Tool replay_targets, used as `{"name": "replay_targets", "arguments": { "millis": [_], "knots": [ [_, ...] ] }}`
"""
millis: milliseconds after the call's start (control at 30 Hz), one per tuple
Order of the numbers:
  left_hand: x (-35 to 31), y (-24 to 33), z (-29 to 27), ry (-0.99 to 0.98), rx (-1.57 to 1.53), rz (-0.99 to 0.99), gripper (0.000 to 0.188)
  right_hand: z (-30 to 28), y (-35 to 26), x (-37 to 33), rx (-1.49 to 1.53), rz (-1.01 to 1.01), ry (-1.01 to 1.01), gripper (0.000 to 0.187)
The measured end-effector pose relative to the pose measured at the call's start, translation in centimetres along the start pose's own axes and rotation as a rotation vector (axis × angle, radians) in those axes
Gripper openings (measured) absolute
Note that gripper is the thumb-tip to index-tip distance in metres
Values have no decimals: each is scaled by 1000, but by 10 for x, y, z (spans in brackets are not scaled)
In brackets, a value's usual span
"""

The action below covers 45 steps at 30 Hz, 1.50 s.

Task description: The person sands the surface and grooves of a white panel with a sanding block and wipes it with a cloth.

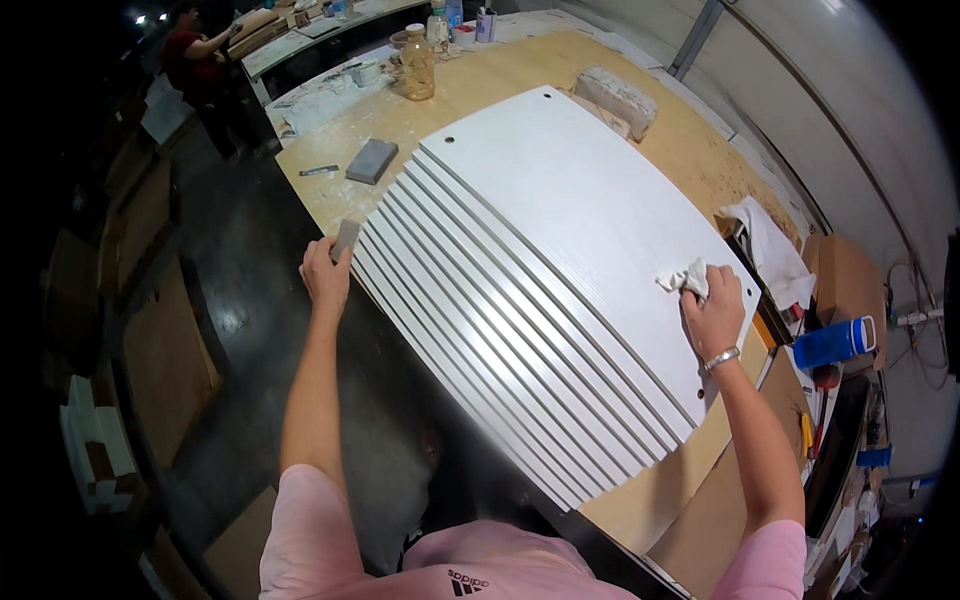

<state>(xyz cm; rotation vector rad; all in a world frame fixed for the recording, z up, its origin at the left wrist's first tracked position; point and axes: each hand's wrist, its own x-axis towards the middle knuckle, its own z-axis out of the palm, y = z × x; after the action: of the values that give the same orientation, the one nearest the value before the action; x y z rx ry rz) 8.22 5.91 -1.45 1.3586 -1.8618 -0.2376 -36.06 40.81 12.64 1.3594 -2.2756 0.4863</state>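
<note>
A large white panel (590,200) lies across the table, with parallel grooves or slats along its near left part and small dark holes near its corners. At its left edge my left hand (326,275) is closed around a grey sanding block (346,240). My right hand (714,305) rests on the smooth right part of the panel, fingers bunched on a crumpled white rag (688,279). Another grey sanding block (372,161) sits on the table beyond the left edge of the panel, beside a small flat strip (320,171).
The wooden tabletop (520,62) holds a yellowish plastic jar (417,65), bottles and a whitish block (617,100). To the right are a white cloth (765,250), a cardboard box (845,285) and a blue jug (832,343). Another person (195,70) stands far left.
</note>
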Motion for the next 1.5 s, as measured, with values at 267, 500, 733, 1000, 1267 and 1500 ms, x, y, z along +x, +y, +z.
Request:
{"name": "replay_targets", "arguments": {
  "millis": [267,500,733,1000,1267,1500],
  "knots": [
    [14,6,-36,-24,-119,-30,29,-2,2,-1,6,24,-24,27],
    [26,-14,-39,-120,-64,-79,22,0,0,1,16,14,-44,28],
    [20,-28,-41,-128,26,20,20,3,4,1,5,-3,-61,31],
    [32,-10,-43,-174,-60,-51,19,2,5,1,16,-23,-30,30],
    [7,-15,-35,-114,-257,-116,23,1,5,2,46,-29,-63,30],
    [-160,81,-62,-292,-467,55,25,0,9,-3,17,-35,-29,31]
  ]
}}
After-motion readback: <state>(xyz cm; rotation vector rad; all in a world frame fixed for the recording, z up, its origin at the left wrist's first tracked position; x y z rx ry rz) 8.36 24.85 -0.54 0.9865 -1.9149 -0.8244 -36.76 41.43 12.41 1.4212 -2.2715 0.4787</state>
